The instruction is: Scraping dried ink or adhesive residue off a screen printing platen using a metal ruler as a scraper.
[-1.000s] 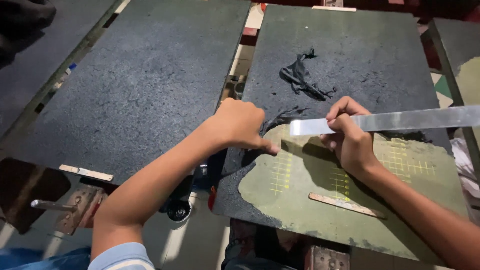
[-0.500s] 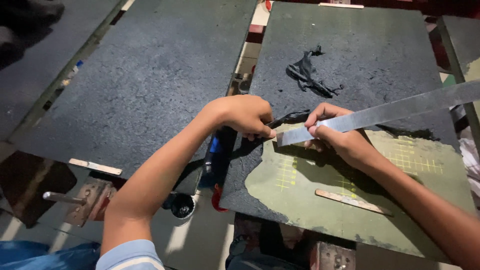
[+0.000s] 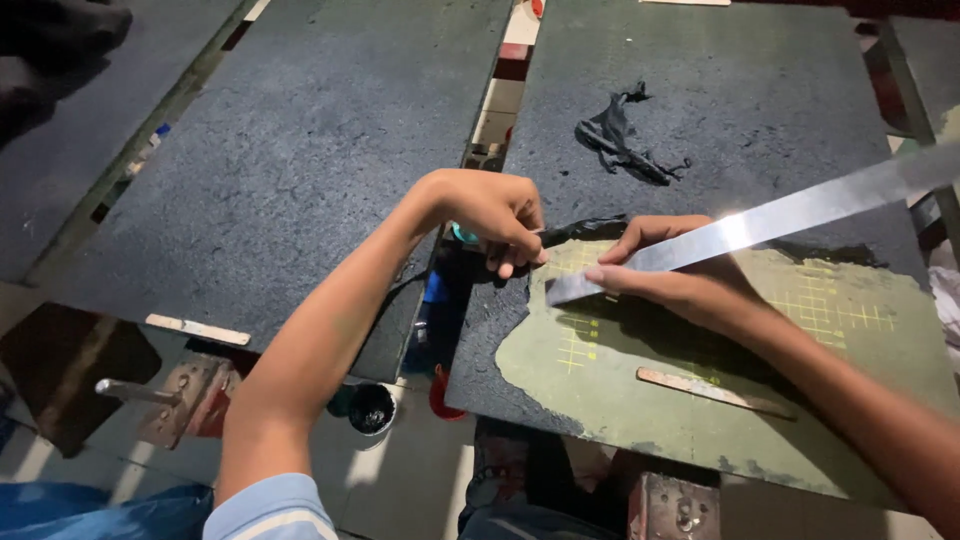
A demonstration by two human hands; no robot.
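Observation:
My right hand (image 3: 665,272) grips a long flat metal blade (image 3: 760,222), its tip resting on the green gridded board (image 3: 700,350) at the edge of the black coating. My left hand (image 3: 492,212) pinches a black strip (image 3: 583,230) that is peeling off the board just beside the blade's tip. The far half of the board is still covered by the dark rough layer (image 3: 740,90). A crumpled scrap of peeled black material (image 3: 620,135) lies on that dark layer.
A second dark coated board (image 3: 270,170) lies to the left across a narrow gap. A flat wooden stick (image 3: 712,392) rests on the green area, another (image 3: 197,329) on the left board's near edge. A small black cup (image 3: 371,409) stands below.
My left hand has moved right and taken hold of the black strip at the coating's edge. The blade's tip has slid left and lower along the board.

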